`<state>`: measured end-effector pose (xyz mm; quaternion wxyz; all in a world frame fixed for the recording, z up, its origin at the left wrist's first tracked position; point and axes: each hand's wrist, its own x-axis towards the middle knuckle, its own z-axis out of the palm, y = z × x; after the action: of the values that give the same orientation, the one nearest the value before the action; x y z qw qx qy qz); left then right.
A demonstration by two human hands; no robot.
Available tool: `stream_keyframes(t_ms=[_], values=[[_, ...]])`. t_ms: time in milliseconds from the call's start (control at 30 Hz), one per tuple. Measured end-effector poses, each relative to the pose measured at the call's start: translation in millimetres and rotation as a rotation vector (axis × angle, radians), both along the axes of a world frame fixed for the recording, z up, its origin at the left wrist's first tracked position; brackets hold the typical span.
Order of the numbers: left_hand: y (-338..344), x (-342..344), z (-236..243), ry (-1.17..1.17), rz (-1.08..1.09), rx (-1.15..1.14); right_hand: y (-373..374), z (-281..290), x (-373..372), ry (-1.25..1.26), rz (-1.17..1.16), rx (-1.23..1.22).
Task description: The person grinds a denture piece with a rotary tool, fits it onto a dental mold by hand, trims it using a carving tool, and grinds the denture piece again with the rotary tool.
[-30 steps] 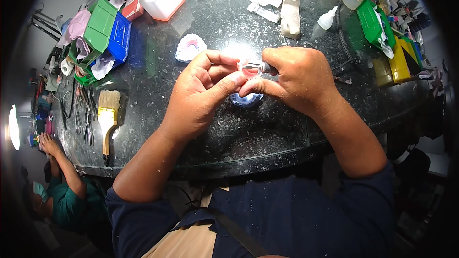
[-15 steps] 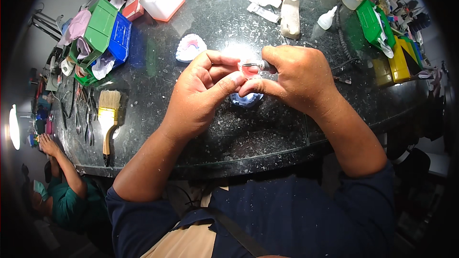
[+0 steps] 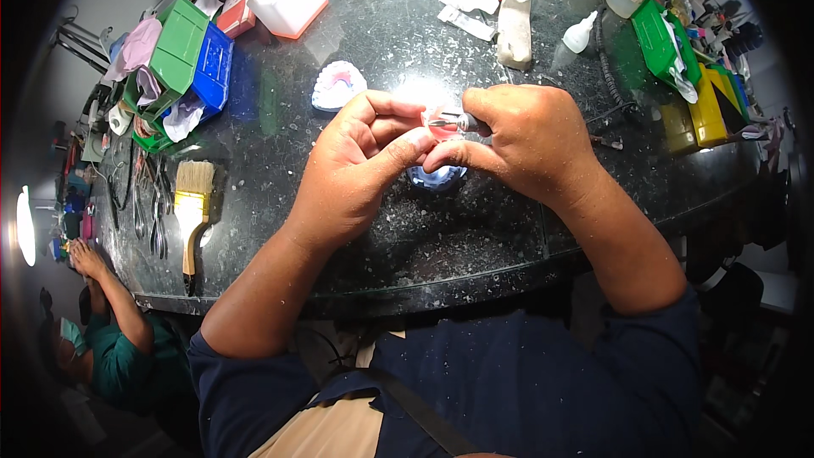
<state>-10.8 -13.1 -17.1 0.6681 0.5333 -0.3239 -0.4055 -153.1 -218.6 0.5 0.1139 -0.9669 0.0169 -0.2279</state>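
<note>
Our left hand (image 3: pixel 360 153), partly curled, seems to pinch the small curved translucent pink piece (image 3: pixel 442 133) at its fingertips, between both hands; our right hand (image 3: pixel 534 136) closes around the slim grey metal-tipped handpiece (image 3: pixel 470 122); we appear to be trimming the piece, which calls for a steady pinch and light strokes; compared with half a second ago, handpiece and right hand sit slightly lower, the left unmoved.

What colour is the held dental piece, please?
The dental piece is pink; the head view shows it best.
</note>
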Motion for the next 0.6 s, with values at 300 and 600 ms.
stream_keyframes(t_ms=[300,600], values=[[0.8,-0.4,0.4,0.016,-0.01,-0.009,-0.4,2.1,0.4,-0.016,0.003,-0.006],[0.9,3.8,3.2,0.22,-0.056,0.029,-2.5,3.5,-0.3,-0.018,0.021,-0.013]])
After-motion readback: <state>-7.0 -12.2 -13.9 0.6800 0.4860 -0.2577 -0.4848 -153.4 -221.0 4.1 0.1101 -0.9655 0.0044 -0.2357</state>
